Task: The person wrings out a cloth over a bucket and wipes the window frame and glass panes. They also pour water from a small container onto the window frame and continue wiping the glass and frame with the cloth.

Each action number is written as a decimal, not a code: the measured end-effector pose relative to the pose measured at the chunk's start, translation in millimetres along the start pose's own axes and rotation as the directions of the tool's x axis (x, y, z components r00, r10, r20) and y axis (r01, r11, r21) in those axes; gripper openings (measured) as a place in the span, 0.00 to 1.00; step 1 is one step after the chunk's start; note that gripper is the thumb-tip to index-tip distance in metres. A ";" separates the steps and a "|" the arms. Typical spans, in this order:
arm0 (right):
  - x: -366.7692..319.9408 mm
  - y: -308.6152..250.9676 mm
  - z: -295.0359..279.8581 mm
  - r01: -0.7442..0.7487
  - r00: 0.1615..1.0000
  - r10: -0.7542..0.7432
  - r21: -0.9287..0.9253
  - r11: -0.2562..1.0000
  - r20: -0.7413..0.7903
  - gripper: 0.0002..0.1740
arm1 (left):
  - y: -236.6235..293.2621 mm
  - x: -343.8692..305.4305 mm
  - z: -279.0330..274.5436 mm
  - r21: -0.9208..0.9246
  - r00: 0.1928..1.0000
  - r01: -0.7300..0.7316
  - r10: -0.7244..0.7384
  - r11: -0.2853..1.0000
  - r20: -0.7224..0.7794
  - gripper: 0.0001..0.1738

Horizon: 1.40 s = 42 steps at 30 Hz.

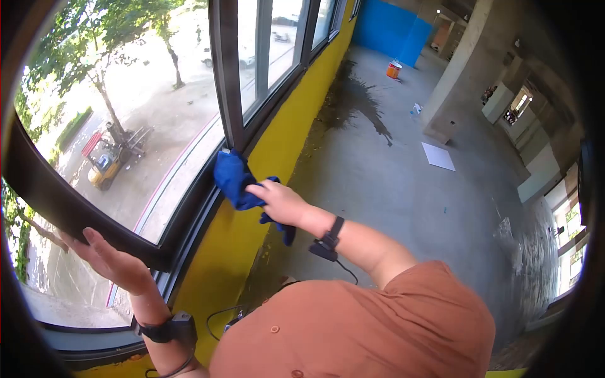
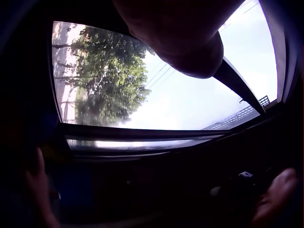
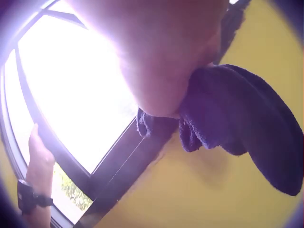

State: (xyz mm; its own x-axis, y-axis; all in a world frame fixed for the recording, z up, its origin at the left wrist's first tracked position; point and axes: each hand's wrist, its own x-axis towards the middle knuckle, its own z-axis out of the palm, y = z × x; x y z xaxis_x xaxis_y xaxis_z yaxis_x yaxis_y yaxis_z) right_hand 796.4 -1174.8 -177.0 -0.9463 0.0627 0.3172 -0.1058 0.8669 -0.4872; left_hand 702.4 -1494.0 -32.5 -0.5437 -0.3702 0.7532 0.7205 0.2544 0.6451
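In the head view, my right hand (image 1: 282, 203) grips a bunched blue cloth (image 1: 232, 179) against the dark window frame (image 1: 217, 151), close to the corner by the upright. A loose end of the cloth (image 3: 256, 123) hangs down in front of the yellow wall in the right wrist view. My left hand (image 1: 116, 263) is raised at the lower edge of the sliding sash (image 1: 82, 220), fingers extended along it. From the left wrist, that hand appears only as a dark shape over the bright glass.
Below the window runs a yellow wall (image 1: 277, 183). A paint bucket (image 1: 394, 69) and a white sheet (image 1: 438, 156) are on the concrete floor, near a square pillar (image 1: 457, 75). Outside stands a forklift (image 1: 104, 165). Cables trail from both wrist straps.
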 end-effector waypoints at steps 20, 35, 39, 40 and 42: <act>-130.2 115.5 -72.3 -0.597 0.732 0.681 0.465 0.654 -0.018 0.26 | 5.9 -20.6 159.3 -0.249 0.980 0.006 0.044 0.969 0.197 0.35; 43.8 103.8 -91.5 -0.212 0.969 0.214 0.872 0.442 0.127 0.26 | -1.7 -28.6 242.1 -0.059 0.980 -0.051 0.061 0.997 0.189 0.43; 47.0 114.3 -73.9 -0.227 0.967 0.203 0.878 0.421 0.152 0.25 | -9.3 -26.8 260.3 -0.079 0.964 -0.053 0.072 0.995 0.254 0.45; 46.7 113.9 -75.5 -0.252 0.963 0.205 0.855 0.452 0.176 0.26 | -8.7 -25.7 263.3 -0.092 0.949 -0.026 0.053 0.995 0.310 0.46; 42.5 120.5 -72.0 -0.263 0.962 0.194 0.838 0.478 0.191 0.27 | -10.2 -26.4 272.0 -0.080 0.940 -0.021 0.047 0.997 0.337 0.46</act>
State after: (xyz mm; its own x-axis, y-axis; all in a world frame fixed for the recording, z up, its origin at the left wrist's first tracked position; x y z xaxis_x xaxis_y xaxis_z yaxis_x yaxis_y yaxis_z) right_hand 765.4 -1032.0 -163.7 -0.9894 0.1342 0.0551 -0.0579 -0.0169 -0.9982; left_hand 592.3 -1243.8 -24.1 -0.6221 -0.0354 0.7822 0.7643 0.1896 0.6164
